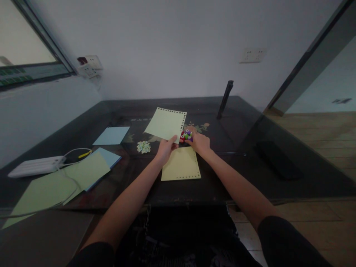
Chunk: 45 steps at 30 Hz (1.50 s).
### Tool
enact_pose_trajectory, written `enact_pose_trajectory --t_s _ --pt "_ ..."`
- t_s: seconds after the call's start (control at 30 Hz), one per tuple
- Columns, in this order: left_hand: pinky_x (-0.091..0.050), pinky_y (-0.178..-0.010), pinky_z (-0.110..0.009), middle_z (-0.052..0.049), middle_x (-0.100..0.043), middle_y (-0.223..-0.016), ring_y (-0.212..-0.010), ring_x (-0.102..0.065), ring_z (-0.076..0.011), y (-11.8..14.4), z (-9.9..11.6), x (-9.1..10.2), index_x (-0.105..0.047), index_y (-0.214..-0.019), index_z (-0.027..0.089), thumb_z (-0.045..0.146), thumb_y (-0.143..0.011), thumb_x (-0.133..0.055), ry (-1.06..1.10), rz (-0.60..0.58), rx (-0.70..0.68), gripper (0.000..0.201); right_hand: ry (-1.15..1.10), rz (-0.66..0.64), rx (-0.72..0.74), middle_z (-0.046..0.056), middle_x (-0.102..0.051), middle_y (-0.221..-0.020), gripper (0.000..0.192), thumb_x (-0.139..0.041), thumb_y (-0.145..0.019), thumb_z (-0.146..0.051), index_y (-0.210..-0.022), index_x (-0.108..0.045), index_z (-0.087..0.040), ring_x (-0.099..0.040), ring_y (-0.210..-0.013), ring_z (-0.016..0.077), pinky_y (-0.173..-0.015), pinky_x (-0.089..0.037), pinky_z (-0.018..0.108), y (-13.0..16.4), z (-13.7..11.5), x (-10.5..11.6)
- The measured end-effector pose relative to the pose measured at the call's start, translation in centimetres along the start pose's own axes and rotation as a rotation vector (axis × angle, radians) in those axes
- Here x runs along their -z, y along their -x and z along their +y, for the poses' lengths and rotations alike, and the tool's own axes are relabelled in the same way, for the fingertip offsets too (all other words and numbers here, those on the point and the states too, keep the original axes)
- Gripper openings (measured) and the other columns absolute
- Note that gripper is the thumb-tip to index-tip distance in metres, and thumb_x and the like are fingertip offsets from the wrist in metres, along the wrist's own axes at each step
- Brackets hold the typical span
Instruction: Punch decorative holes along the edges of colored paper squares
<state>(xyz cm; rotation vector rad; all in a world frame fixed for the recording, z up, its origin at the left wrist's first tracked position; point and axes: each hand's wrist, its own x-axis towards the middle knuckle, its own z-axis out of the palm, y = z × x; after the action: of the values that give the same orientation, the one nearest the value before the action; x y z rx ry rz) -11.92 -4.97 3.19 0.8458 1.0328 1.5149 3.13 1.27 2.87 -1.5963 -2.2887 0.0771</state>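
Dark glossy tabletop [236, 155] underneath, a pale green punched sheet [166, 124] is pinched at its near corner by the left hand [166, 149], light and floppy, best held by edges, while small coloured punches [186, 136] are covered by the right hand [200, 143], fingers curled.

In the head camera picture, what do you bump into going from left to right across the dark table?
White power strip → light blue paper sheet → pile of paper confetti dots → left hand holding the pale green punched sheet → right hand on the colourful little punches → black upright stand.
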Motion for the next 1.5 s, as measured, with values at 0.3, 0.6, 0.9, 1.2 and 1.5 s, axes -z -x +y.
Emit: enact_pose_trajectory --t_s 0.3,0.6,0.9,1.2,1.5 --pt "-0.037 -0.044 -0.018 -0.003 -0.067 -0.062 -0.044 -0.047 -0.006 -0.2 -0.6 -0.1 -0.062 -0.088 0.011 0.033 -0.067 -0.071 -0.018 0.005 -0.035 0.032 -0.152 0.025 -0.119 0.013 -0.066 -0.093 0.036 -0.051 -0.084 -0.051 -0.092 -0.06 -0.017 -0.063 -0.087 0.0277 -0.073 -0.048 0.039 -0.3 0.8 1.4" --pt "-0.037 -0.047 -0.019 -0.006 -0.068 -0.066 -0.046 -0.046 -0.0056 0.4 -0.5 -0.5 -0.064 -0.085 0.009 0.033 -0.07 -0.069 -0.091 -0.044 0.021 0.028 -0.963 -0.468 -0.164 0.009 -0.057 -0.086 0.028 -0.055 -0.082 -0.044 -0.078 -0.057 -0.017 -0.057 -0.084 0.0217 -0.051 -0.057 0.032 5.2 3.5 5.1" --pt "-0.038 -0.047 -0.02 -0.005 -0.067 -0.065 -0.043 -0.047 -0.0056 1.2 -0.5 -1.1 -0.063 -0.086 0.01 0.031 -0.072 -0.067 -0.141 -0.068 0.025 0.026 -1.365 -0.514 -0.284 0.008 -0.055 -0.104 0.02 -0.057 -0.084 -0.037 -0.09 -0.062 -0.019 -0.051 -0.105 0.0221 -0.07 -0.06 0.035 8.8 2.9 4.7" --pt "-0.039 -0.045 -0.02 -0.007 -0.068 -0.067 -0.043 -0.048 -0.0061 1.5 -0.5 -1.4 -0.061 -0.088 0.008 0.026 -0.075 -0.064 -0.217 -0.126 0.015 0.023 -1.419 -0.461 -0.284 0.004 -0.053 -0.092 0.021 -0.062 -0.08 -0.04 -0.081 -0.058 -0.02 -0.052 -0.096 0.0187 -0.074 -0.058 0.037 9.8 1.8 3.9" --pt "-0.045 -0.051 -0.021 -0.007 -0.07 -0.074 -0.048 -0.058 -0.009 2.2 0.1 -3.1 -0.061 -0.092 0.011 0.023 -0.077 -0.061 -0.316 -0.225 0.017 0.019 -1.392 -0.327 -0.237 0.007 -0.066 -0.088 0.03 -0.066 -0.075 -0.044 -0.086 -0.054 -0.02 -0.063 -0.071 0.0159 -0.057 -0.055 0.03 7.8 3.4 5.8"
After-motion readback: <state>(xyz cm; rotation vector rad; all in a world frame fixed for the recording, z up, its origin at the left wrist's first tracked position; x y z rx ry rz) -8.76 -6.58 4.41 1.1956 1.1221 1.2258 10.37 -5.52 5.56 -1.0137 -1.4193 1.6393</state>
